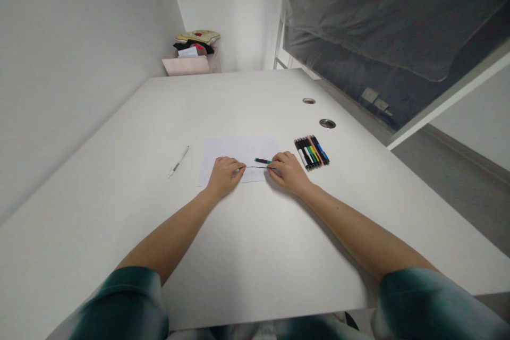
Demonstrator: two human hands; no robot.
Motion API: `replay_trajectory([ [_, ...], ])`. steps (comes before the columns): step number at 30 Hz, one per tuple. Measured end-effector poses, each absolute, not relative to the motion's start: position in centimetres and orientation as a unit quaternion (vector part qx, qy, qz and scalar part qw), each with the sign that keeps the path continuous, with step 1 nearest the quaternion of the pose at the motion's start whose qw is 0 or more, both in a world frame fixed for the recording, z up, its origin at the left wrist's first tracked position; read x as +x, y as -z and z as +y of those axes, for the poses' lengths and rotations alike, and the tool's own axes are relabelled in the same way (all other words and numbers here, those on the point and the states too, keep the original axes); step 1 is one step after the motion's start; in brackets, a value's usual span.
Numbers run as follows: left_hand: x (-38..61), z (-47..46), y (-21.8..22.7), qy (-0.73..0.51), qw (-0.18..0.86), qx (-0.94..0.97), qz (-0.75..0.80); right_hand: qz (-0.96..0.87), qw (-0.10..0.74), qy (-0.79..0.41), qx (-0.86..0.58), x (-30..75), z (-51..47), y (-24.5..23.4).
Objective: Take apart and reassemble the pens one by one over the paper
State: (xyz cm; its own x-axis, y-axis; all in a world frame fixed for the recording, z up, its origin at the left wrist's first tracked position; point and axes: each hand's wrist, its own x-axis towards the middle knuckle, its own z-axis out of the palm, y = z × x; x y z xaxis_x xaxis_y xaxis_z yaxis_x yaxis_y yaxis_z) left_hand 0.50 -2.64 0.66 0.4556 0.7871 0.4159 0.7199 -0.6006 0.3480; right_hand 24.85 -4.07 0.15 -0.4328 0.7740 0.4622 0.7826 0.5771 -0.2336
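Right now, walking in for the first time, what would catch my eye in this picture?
Your eye would go first to the left hand and right hand, mid-desk, pinching a thin dark strip over a paper sheet. Right of the sheet lies a row of colorful markers, and left of it a white pen.

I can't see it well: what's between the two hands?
In the head view, a thin dark strand stretches between the left hand and right hand, over white paper, beside a green-and-black marker.
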Motion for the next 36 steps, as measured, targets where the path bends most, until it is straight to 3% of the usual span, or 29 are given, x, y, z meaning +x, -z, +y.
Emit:
replay_trajectory([
  [7,0.1,-2.2,-0.2,-0.263,0.045,0.846,0.462,-0.83,0.238,0.016,-0.504,25.3,-3.7,0.2],
  [18,1.6,-3.5,-1.1,-0.275,0.019,0.888,0.368,-0.868,0.304,-0.006,-0.392,22.9,-5.0,-0.8],
  [36,1.2,-2.3,-1.0,-0.183,0.03,0.849,0.495,-0.858,0.211,-0.042,-0.467,23.3,-4.7,-0.1],
])
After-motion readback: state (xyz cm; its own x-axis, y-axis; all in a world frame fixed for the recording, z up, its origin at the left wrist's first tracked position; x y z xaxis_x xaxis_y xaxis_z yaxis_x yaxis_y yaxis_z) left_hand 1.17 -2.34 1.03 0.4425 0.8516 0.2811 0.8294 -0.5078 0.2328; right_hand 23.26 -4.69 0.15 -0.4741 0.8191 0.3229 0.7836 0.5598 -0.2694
